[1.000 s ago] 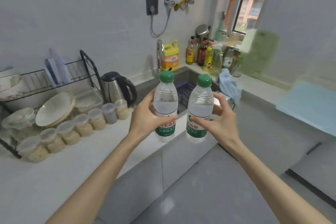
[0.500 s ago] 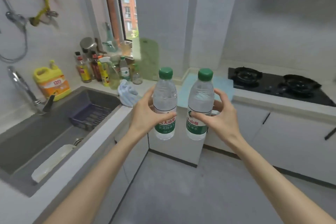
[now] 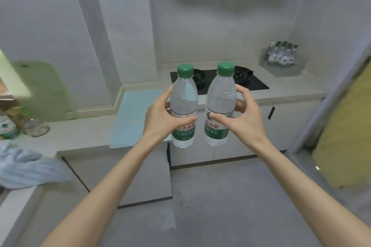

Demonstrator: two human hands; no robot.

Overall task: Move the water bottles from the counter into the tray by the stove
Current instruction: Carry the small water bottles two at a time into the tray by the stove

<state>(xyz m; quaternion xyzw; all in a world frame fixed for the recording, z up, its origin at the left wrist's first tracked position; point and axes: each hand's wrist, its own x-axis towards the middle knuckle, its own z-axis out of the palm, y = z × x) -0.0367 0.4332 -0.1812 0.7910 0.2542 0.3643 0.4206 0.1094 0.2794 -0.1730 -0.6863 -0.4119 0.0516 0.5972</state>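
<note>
I hold two clear water bottles with green caps and green labels upright in front of me, over the floor. My left hand [image 3: 162, 120] grips the left water bottle [image 3: 184, 94] around its middle. My right hand [image 3: 241, 120] grips the right water bottle [image 3: 220, 94] the same way. The two bottles are side by side, a small gap apart. Far off at the back right, a clear tray [image 3: 289, 68] on the counter to the right of the black stove [image 3: 255, 84] holds several more bottles.
A light blue mat [image 3: 132, 118] lies on the corner counter to the left of the stove. A green cutting board [image 3: 46, 90] leans on the wall at left, with jars below it. A blue cloth [image 3: 26, 164] lies lower left. A yellowish door panel [image 3: 345, 126] stands at right.
My view has swung right, from the sink and dish rack past the window corner to the stove and tray. Both hands keep the same grip on the bottles.
</note>
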